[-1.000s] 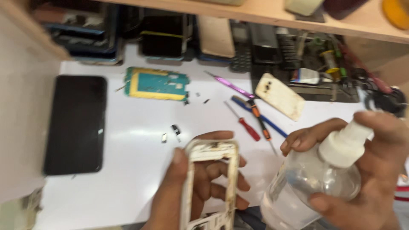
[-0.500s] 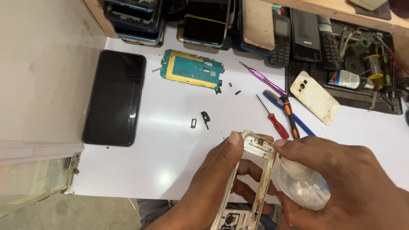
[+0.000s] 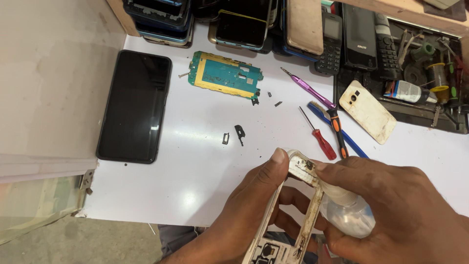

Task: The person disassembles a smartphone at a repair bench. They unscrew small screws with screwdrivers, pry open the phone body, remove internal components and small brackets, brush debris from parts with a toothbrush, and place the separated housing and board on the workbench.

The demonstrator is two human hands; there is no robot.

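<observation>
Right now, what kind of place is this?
Most likely a phone repair bench. A bare circuit board lies on the white table, screwdrivers beside it, and a row of old phones lines the back. The left hand holds a stripped phone frame.

Looking like a phone repair bench: old handsets [image 3: 312, 22] piling up along the back, a bare circuit board [image 3: 224, 74] lying on the white tabletop [image 3: 195, 161], screwdrivers [image 3: 320, 137] and tiny loose parts [image 3: 239, 132] sitting around, tool tray [image 3: 425, 105] crowding the right.
</observation>
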